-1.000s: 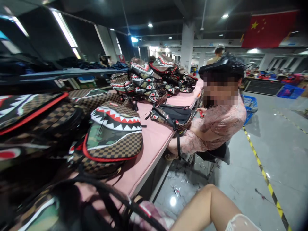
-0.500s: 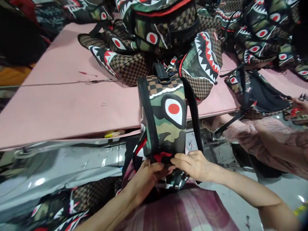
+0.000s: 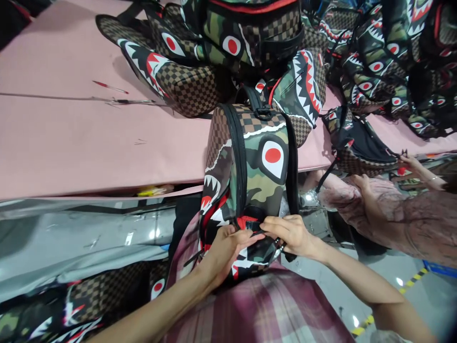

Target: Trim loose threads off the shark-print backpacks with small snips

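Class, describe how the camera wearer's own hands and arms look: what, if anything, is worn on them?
The left hand and right hand are ungloved; no ring, watch or bracelet shows. The left forearm and right forearm are uncovered. At the bottom edge, by the right arm, a pale patch may be a sleeve.

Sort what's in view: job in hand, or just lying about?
Job in hand:
- camouflage and brown-checked backpack with printed eye
- left hand and right hand, both touching it

Apparently lying about:
- thin red pen-like stick
- thin dark pen-like stick
- loose dark threads on pink tabletop
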`<control>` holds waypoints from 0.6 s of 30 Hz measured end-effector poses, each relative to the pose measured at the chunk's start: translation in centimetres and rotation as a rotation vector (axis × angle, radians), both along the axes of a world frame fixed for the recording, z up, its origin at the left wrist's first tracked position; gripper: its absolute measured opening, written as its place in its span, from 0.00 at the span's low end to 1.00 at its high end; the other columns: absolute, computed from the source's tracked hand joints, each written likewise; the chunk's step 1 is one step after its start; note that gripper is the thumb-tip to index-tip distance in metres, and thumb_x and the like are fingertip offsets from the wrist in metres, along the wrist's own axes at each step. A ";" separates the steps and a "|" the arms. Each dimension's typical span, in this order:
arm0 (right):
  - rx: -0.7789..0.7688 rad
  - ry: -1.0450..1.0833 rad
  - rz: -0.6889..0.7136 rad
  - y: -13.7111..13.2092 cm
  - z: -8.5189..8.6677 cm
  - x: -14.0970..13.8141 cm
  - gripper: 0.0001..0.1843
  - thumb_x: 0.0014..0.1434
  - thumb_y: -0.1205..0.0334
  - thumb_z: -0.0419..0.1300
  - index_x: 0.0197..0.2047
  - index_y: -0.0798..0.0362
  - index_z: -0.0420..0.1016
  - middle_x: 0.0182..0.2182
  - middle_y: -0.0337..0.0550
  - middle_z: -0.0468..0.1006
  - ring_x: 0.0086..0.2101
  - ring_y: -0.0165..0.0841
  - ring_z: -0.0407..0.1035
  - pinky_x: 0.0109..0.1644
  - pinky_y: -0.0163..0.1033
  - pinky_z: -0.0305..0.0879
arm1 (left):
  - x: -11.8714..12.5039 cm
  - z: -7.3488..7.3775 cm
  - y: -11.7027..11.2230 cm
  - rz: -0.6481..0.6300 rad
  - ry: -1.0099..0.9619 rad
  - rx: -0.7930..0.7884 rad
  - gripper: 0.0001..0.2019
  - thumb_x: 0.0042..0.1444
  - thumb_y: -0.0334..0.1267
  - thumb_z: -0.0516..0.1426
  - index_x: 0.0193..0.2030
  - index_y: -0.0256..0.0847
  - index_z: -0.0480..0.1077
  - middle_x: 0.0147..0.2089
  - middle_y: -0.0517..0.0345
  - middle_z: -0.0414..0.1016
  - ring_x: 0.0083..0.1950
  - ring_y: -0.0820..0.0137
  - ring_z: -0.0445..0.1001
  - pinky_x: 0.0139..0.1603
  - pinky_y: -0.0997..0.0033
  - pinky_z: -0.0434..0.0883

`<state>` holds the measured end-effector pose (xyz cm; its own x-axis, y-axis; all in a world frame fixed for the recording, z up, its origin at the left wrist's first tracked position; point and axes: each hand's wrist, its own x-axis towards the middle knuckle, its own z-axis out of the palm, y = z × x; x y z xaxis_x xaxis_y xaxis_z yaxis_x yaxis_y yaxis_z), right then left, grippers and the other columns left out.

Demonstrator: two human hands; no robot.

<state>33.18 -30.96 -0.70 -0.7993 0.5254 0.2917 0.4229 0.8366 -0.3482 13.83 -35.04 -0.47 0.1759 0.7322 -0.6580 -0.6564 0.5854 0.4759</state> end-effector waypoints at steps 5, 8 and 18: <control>-0.074 0.102 -0.027 -0.2 0.2 -0.6 0.13 0.61 0.65 0.52 0.49 0.55 0.67 0.43 0.45 0.77 0.42 0.28 0.72 0.37 0.30 0.67 | -0.5 0.4 0.0 -0.080 0.002 0.042 0.23 0.37 0.31 0.63 0.13 0.41 0.48 0.14 0.68 0.55 0.30 0.69 0.74 0.56 0.55 0.66; -0.104 0.123 -0.029 -0.2 0.3 -0.8 0.13 0.60 0.67 0.52 0.49 0.55 0.67 0.42 0.44 0.77 0.44 0.28 0.71 0.38 0.30 0.68 | -0.6 0.5 0.0 -0.117 0.025 0.063 0.20 0.39 0.34 0.63 0.15 0.41 0.52 0.16 0.67 0.59 0.33 0.67 0.76 0.58 0.55 0.64; -0.030 0.307 -0.308 -0.4 0.9 -3.2 0.09 0.56 0.68 0.55 0.42 0.54 0.70 0.38 0.46 0.75 0.35 0.29 0.72 0.36 0.33 0.68 | -4.1 3.1 0.4 -0.557 0.597 0.345 0.23 0.52 0.55 0.51 0.29 0.35 0.73 0.27 0.51 0.76 0.31 0.63 0.75 0.36 0.66 0.72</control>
